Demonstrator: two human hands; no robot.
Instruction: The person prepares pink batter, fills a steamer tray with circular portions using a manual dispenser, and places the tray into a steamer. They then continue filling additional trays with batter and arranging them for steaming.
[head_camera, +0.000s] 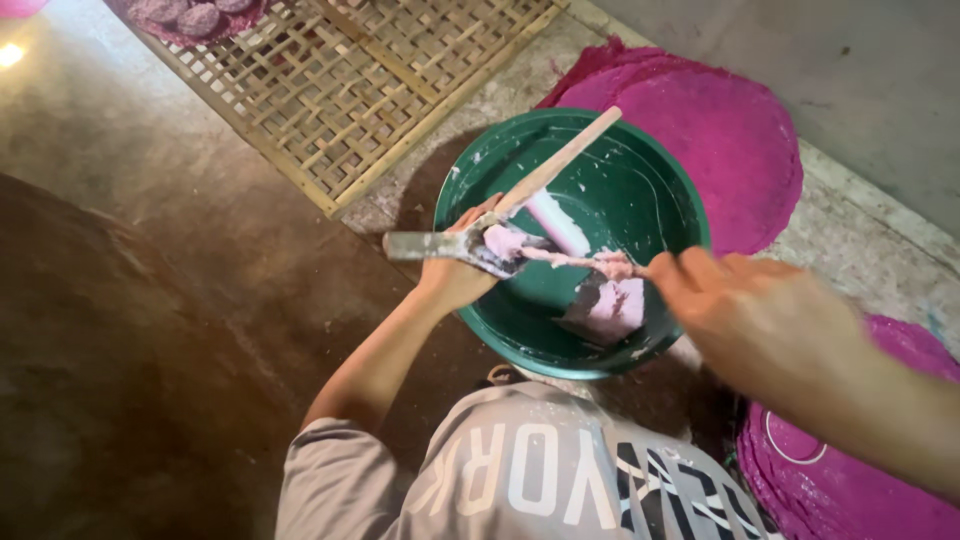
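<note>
Head view, looking down at a green basin (640, 215) set on the concrete floor (200, 260), just beyond the grey shirt (520, 470). Left hand (455, 265) closed around a metal scoop (440, 245) at the basin's left rim; scoop loaded with pale pink paste (500, 240). Long wooden stick (560, 160) lying across the basin from the left hand up to the far rim; cannot tell whether gripped by that hand too. Right hand (760, 310) reaching in from the right, fingers pinched on a strand of the pink paste stretched between scoop and fingertips. More pink paste (615, 305) smeared on the basin bottom, near side. Woven bamboo lattice tray (340, 80) on the floor, far left. Magenta round sheets (710, 140) far right behind the basin, touching its rim; another magenta stack (850, 480) near right, partly hidden by the right forearm
</note>
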